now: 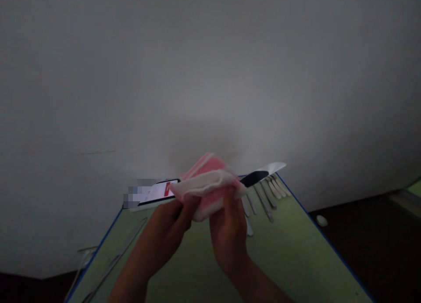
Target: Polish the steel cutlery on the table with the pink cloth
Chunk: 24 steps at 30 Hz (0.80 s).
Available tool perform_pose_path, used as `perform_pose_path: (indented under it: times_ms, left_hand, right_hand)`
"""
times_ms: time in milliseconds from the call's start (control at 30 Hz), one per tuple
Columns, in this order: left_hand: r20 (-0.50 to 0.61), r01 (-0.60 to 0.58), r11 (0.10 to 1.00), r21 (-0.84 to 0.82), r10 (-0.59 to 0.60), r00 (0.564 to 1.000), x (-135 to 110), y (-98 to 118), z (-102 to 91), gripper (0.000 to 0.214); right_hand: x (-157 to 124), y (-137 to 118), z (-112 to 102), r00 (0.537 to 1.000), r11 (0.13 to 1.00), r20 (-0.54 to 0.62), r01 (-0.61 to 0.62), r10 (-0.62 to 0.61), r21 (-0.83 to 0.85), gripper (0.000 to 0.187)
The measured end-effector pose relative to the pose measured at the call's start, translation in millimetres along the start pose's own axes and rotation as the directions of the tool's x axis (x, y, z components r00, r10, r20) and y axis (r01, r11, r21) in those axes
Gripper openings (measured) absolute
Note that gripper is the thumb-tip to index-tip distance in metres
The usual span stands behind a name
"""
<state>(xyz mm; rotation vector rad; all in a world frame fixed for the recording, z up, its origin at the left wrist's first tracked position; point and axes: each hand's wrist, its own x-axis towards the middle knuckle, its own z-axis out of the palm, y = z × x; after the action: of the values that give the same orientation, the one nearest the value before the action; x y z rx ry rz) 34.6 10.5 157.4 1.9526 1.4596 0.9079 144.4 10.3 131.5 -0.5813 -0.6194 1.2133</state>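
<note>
A pink and white cloth is bunched between my two hands above the table. My left hand is closed on its lower left side, and my right hand grips it from the right with the fingers folded in. Out of the cloth's right side sticks a knife with a broad shiny blade, partly dark, pointing right and up. Its other end is hidden by the cloth and hands.
On the green table several pieces of cutlery lie behind my right hand. A tablet or phone with a lit screen is at the back left. A long thin strip lies along the left side. The wall stands behind.
</note>
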Motion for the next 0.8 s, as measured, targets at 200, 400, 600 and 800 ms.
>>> perform_pose_path:
  times_ms: [200,400,600,800]
  left_hand:
    - [0.259,-0.141,0.987,0.078,0.116,0.959,-8.2,5.9,0.3,0.032]
    - [0.432,-0.121,0.99,0.077,0.076,0.899,-18.3,-6.1,-15.8,0.027]
    - [0.597,-0.126,0.988,-0.087,0.153,0.787,-30.1,-9.3,-31.9,0.047]
    - [0.503,-0.064,0.988,0.14,-0.015,0.864,-16.0,-2.1,-18.8,0.022]
  right_hand:
    - [25.2,-21.3,-15.4,0.985,0.977,-0.144,0.065,-0.096,-0.204,0.041]
    - [54.3,-35.6,-30.0,0.973,0.998,-0.221,0.066,-0.067,-0.009,0.041]
    - [65.6,-36.1,-44.1,0.95,0.988,-0.31,0.068,-0.022,0.136,0.022]
    - [61.5,-34.3,-39.5,0.977,0.986,-0.209,-0.003,0.038,0.164,0.024]
